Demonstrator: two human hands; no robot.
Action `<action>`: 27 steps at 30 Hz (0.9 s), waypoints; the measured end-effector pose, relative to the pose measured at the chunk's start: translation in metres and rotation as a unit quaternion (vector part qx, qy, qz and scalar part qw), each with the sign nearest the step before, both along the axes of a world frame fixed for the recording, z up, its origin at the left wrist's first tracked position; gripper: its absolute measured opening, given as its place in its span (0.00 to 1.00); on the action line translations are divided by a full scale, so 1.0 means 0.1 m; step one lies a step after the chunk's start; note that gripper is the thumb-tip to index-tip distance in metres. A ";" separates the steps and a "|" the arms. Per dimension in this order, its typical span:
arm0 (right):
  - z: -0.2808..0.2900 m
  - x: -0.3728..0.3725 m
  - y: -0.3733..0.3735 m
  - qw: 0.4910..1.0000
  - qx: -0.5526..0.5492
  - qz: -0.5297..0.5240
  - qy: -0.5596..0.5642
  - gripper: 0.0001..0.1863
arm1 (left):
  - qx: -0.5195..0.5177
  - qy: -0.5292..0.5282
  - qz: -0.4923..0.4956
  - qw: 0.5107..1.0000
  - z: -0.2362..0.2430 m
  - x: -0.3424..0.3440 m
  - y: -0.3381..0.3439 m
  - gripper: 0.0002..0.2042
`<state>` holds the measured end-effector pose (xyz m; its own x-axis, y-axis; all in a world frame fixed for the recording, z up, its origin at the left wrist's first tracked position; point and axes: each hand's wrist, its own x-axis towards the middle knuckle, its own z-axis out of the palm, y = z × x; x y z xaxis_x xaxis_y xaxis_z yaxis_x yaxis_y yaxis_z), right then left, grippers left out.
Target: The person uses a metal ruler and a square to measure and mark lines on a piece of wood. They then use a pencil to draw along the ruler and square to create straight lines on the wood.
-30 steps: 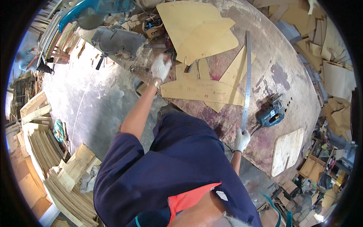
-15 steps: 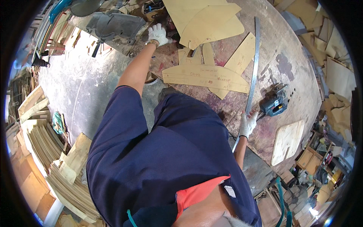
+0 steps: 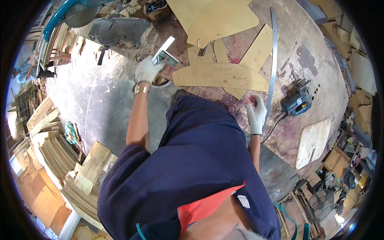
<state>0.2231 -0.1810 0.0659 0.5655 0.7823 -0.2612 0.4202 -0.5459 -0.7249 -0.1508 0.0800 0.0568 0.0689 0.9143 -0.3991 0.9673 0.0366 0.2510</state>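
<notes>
My left hand [image 3: 148, 70], in a white glove, grips a try square [image 3: 167, 58] with a bright straight blade and a darker stock, held above the table's near left edge. My right hand [image 3: 256, 114], also gloved with bare fingertips, is closed in a loose pinch beside the long steel ruler [image 3: 274, 56]; what it holds, if anything, I cannot make out. Between my hands lies a curved tan template [image 3: 216, 77] with handwritten marks. It overlaps a slanted tan strip [image 3: 258, 47] and smaller pieces. Large tan sheets [image 3: 224, 22] lie farther back.
A blue-grey jigsaw [image 3: 297, 100] with a cord sits right of the ruler. Nearer, a pale slotted board [image 3: 314, 143] lies on the worn table [image 3: 320, 52]. A circular saw blade [image 3: 82, 16] and dark metal base [image 3: 118, 31] stand far left. Stacked wood strips [image 3: 54, 156] fill the lower left.
My left hand has come back toward me from the tabletop and now holds the try square. My right hand has let go of the ruler and moved slightly left and farther away.
</notes>
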 end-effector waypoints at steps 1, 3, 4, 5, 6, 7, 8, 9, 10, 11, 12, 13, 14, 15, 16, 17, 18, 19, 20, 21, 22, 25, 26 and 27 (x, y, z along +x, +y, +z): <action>0.05 -0.06 0.10 1.000 -0.002 0.005 0.030 0.17 | -0.003 -0.003 0.016 1.000 0.09 -0.03 -0.12 0.36; 0.05 -0.17 0.26 0.994 0.031 0.043 0.094 0.17 | 0.076 -0.075 0.005 0.994 0.07 -0.06 -0.39 0.30; 0.21 -0.27 0.38 0.990 0.032 0.064 0.120 0.16 | 0.114 -0.112 -0.002 0.987 0.07 -0.03 -0.52 0.28; 0.34 -0.36 0.49 0.986 0.035 0.082 0.142 0.16 | 0.096 -0.164 -0.021 0.982 0.15 0.06 -0.62 0.26; 0.37 -0.44 0.58 0.980 0.056 0.132 0.134 0.17 | 0.077 -0.215 -0.041 0.973 0.28 0.21 -0.74 0.25; 0.39 -0.50 0.65 0.973 0.073 0.181 0.126 0.18 | 0.055 -0.265 -0.061 0.961 0.37 0.34 -0.83 0.24; 0.43 -0.56 0.74 0.964 0.059 0.217 0.141 0.18 | -0.004 -0.282 -0.062 0.958 0.41 0.43 -0.91 0.23; 0.47 -0.62 0.81 0.954 0.045 0.252 0.155 0.18 | -0.063 -0.296 -0.064 0.951 0.45 0.53 -0.97 0.25; 0.51 -0.66 0.87 0.944 0.031 0.281 0.170 0.19 | -0.071 -0.272 -0.079 0.956 0.57 0.67 -1.02 0.22; 0.56 -0.68 0.92 0.939 -0.011 0.283 0.197 0.19 | -0.042 -0.272 -0.090 0.957 0.55 0.75 -1.09 0.20; 0.62 -0.69 0.96 0.931 -0.052 0.283 0.225 0.19 | -0.059 -0.293 -0.078 0.951 0.56 0.82 -1.13 0.21; 0.64 -0.69 0.99 0.920 -0.093 0.285 0.254 0.19 | -0.076 -0.312 -0.063 0.945 0.59 0.88 -1.17 0.21; 0.53 -0.68 0.97 0.930 -0.079 0.262 0.246 0.20 | -0.063 -0.309 -0.065 0.947 0.59 0.93 -1.20 0.21; 0.46 -0.64 0.95 0.925 -0.082 0.252 0.271 0.20 | -0.050 -0.307 -0.068 0.948 0.57 0.97 -1.23 0.21; 0.45 -0.61 0.94 0.919 -0.083 0.244 0.298 0.20 | -0.036 -0.302 -0.068 0.950 0.55 0.98 -1.25 0.22; 0.45 -0.60 0.92 0.912 -0.083 0.236 0.325 0.19 | -0.033 -0.331 -0.075 0.940 0.51 0.99 -1.26 0.21; 0.46 -0.57 0.92 0.881 -0.120 0.185 0.418 0.17 | -0.032 -0.360 -0.082 0.929 0.47 1.00 -1.27 0.21; 0.47 -0.55 0.90 0.874 -0.129 0.181 0.433 0.16 | -0.030 -0.390 -0.089 0.916 0.51 1.05 -1.26 0.20; 0.47 -0.52 0.89 0.866 -0.137 0.177 0.447 0.14 | -0.098 -0.414 -0.059 0.903 0.57 1.07 -1.25 0.19; 0.46 -0.49 0.87 0.859 -0.144 0.172 0.461 0.13 | -0.166 -0.433 -0.029 0.885 0.64 1.08 -1.25 0.18; 0.44 -0.50 0.84 0.863 -0.119 0.171 0.460 0.12 | -0.232 -0.450 0.002 0.863 0.72 1.11 -1.25 0.17; 0.41 -0.53 0.79 0.881 -0.063 0.167 0.438 0.11 | -0.253 -0.437 -0.006 0.863 0.69 1.13 -1.23 0.12; 0.44 -0.52 0.80 0.890 -0.059 0.167 0.419 0.11 | -0.254 -0.441 -0.007 0.861 0.72 1.14 -1.23 0.12; 0.50 -0.51 0.81 0.899 -0.055 0.168 0.400 0.11 | -0.256 -0.445 -0.007 0.858 0.75 1.16 -1.23 0.12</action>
